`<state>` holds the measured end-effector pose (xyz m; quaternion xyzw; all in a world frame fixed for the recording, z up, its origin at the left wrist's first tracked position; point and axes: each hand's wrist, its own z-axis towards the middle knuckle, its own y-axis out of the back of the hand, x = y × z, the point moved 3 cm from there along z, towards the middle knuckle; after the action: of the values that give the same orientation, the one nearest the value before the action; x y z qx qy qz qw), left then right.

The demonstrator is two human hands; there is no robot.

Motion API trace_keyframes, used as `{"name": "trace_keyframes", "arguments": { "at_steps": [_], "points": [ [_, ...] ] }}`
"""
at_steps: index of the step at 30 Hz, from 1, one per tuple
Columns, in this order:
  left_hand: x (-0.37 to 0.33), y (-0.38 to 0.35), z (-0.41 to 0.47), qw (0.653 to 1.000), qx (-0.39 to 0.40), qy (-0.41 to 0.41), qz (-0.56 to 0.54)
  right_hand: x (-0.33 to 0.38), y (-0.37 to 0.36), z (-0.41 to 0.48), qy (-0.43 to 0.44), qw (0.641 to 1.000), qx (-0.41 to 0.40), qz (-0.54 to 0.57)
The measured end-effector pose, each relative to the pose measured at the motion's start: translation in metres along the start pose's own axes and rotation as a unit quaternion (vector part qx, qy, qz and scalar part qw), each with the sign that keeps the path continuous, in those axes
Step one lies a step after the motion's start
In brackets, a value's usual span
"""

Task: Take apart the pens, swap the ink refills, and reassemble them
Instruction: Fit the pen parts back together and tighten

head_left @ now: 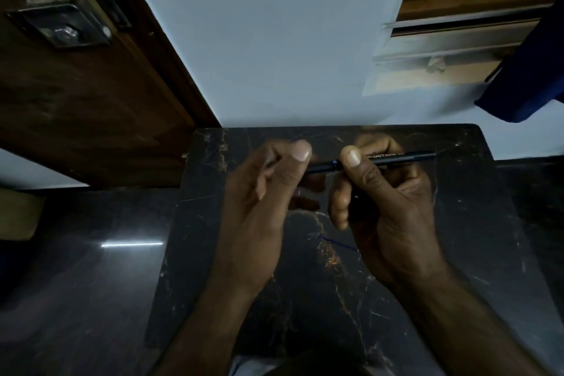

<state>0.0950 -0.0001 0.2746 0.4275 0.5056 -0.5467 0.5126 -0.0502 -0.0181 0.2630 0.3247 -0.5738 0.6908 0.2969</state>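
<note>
- Black slim plastic pen (393,158) with pale lettering is held level above a dark marble-patterned tabletop (457,223), pinched at mid-barrel between the thumb and fingers of the right hand (390,201).
- Left hand (262,192) closes thumb to fingertips on the pen's near end, seemingly twisting or pulling it.
- A thin blue ink refill (338,243) lies loose on the tabletop beneath the hands.
- Judging by this, disassembly is under way; no second pen is visible, and swapping and reassembly remain.
</note>
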Motion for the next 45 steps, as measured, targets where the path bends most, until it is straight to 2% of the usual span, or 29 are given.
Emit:
{"name": "trace_keyframes", "arguments": {
  "at_steps": [2,5,8,11,13,17,19,22,24,28,30,35,38,41,42,45],
  "points": [
    [0.003,0.002,0.002,0.998,-0.010,0.002,0.055,0.000,0.001,0.001,-0.003,1.000,0.002,-0.005],
    [0.000,0.004,-0.001,0.992,0.036,-0.065,0.103,0.000,0.005,0.002,-0.006,1.000,-0.007,-0.012],
    [-0.003,0.011,-0.002,0.984,0.034,-0.119,0.131,-0.001,0.008,0.002,-0.011,1.000,-0.013,-0.017],
    [-0.002,0.017,0.004,0.993,0.004,-0.053,0.106,-0.005,0.003,0.002,-0.013,1.000,-0.010,-0.013],
    [-0.001,0.022,0.009,0.991,0.016,-0.017,0.128,-0.008,-0.001,0.002,-0.013,1.000,-0.012,-0.009],
    [-0.007,0.029,0.013,0.978,0.060,-0.108,0.166,-0.011,-0.005,0.007,-0.013,0.999,-0.027,-0.015],
    [-0.007,0.038,0.014,0.980,0.066,-0.123,0.145,-0.013,-0.007,0.010,-0.014,0.999,-0.032,-0.023],
    [-0.004,0.045,0.019,0.990,0.051,-0.037,0.125,-0.018,-0.010,0.011,-0.015,0.999,-0.030,-0.021],
    [0.001,0.049,0.023,0.985,0.069,0.017,0.156,-0.023,-0.013,0.012,-0.015,0.999,-0.032,-0.025],
    [0.000,0.060,0.028,0.968,0.130,-0.078,0.200,-0.030,-0.017,0.013,-0.013,0.998,-0.049,-0.035],
    [-0.001,0.068,0.030,0.968,0.138,-0.105,0.178,-0.033,-0.019,0.013,-0.011,0.997,-0.057,-0.042],
    [-0.003,0.085,0.036,0.979,0.132,0.001,0.158,-0.043,-0.031,0.011,-0.013,0.997,-0.056,-0.041],
    [-0.005,0.092,0.037,0.966,0.146,-0.058,0.203,-0.048,-0.041,0.012,0.000,0.998,-0.055,-0.043],
    [-0.009,0.104,0.036,0.965,0.137,-0.121,0.189,-0.053,-0.048,0.012,0.013,0.997,-0.052,-0.052],
    [-0.009,0.109,0.036,0.970,0.130,-0.117,0.167,-0.055,-0.051,0.012,0.014,0.997,-0.051,-0.053],
    [-0.005,0.119,0.036,0.979,0.139,-0.038,0.146,-0.061,-0.059,0.009,0.012,0.997,-0.047,-0.055]
  ]
}}
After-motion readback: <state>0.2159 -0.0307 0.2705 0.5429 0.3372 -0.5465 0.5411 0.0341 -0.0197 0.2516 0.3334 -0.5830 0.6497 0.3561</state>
